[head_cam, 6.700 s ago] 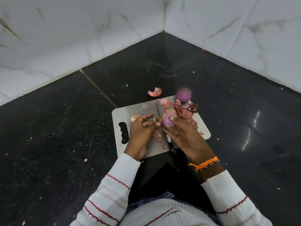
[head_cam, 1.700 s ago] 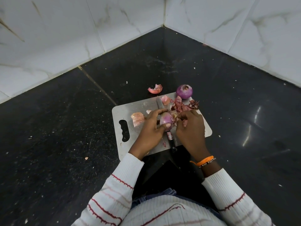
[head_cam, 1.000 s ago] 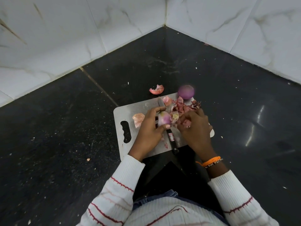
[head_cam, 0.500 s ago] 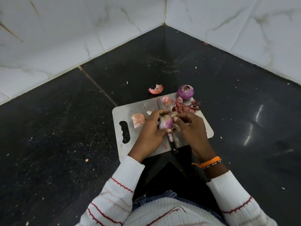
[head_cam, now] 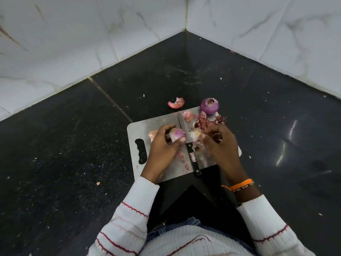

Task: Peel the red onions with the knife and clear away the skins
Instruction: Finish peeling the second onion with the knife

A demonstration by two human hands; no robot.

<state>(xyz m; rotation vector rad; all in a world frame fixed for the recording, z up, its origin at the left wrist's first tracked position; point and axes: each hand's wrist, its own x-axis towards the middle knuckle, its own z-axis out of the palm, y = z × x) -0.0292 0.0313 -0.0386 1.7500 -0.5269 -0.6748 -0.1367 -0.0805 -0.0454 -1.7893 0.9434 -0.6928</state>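
At frame centre the left hand (head_cam: 162,145) grips a small half-peeled red onion (head_cam: 176,134) above the grey cutting board (head_cam: 145,126); the right hand (head_cam: 219,141) pinches a torn papery skin (head_cam: 215,134); best to strip downward in whole sheets, I'd say; the black-handled knife (head_cam: 188,141) lies idle between them, blade pointing away; another peeled purple onion (head_cam: 209,105) perches on the board's upper-right edge, liable to roll; dark counter (head_cam: 73,145) left offers room.

Glossy black stone counter (head_cam: 276,126), seemingly brushed-metal board (head_cam: 147,126), papery skins (head_cam: 203,121).
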